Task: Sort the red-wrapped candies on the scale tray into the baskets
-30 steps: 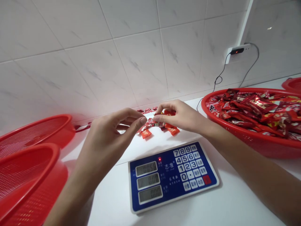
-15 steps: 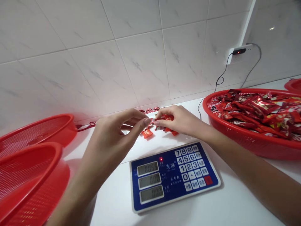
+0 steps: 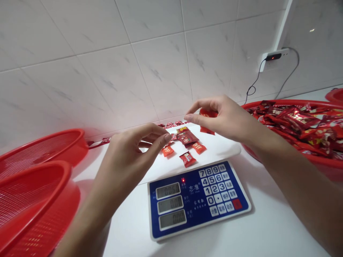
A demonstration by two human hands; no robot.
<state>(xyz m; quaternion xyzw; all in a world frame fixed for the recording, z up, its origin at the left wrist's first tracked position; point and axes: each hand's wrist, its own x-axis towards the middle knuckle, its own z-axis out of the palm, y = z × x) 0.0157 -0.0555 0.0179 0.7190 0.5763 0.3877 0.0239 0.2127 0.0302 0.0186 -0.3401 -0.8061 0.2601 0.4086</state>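
Note:
A blue-faced electronic scale (image 3: 198,198) with a white weighing plate (image 3: 222,148) stands on the white counter. Several small red wrapped candies (image 3: 187,137) lie on the plate, one red candy (image 3: 187,159) near its front edge. My right hand (image 3: 225,117) hovers above the plate's right side, fingers curled round red candies (image 3: 207,113). My left hand (image 3: 128,150) hangs over the plate's left side, thumb and fingers pinched together; whether anything sits between them is hidden.
A wide red basket (image 3: 316,159) heaped with red wrapped candies (image 3: 300,121) stands at the right. Two red mesh baskets (image 3: 32,192) sit at the left. A wall socket with a black cable (image 3: 270,59) is on the tiled wall behind.
My right hand has lifted off the plate and moved up and right with candies in it, uncovering the candies on the plate. One candy now lies nearer the front edge. My left hand barely moved.

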